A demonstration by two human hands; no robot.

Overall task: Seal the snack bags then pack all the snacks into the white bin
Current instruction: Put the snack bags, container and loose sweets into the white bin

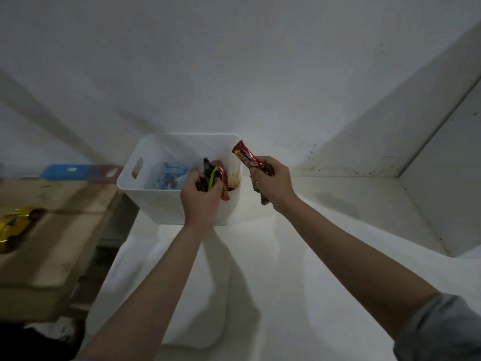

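You're pretty deep into the packing part, I'd say. The white bin (pixel 145 201) on the white counter already has a blue packet (pixel 171 175) in it, and your left hand (pixel 200 196) is clutching a bundle of snacks with a green clip (pixel 213 178) right over the bin's near right corner. Your right hand (pixel 270 182) grips a red snack bar (pixel 243 155) just right of the rim, with another wrapper hanging below your fingers. Drop both in; whether the gold packet (pixel 13 225) far left counts, can't tell.
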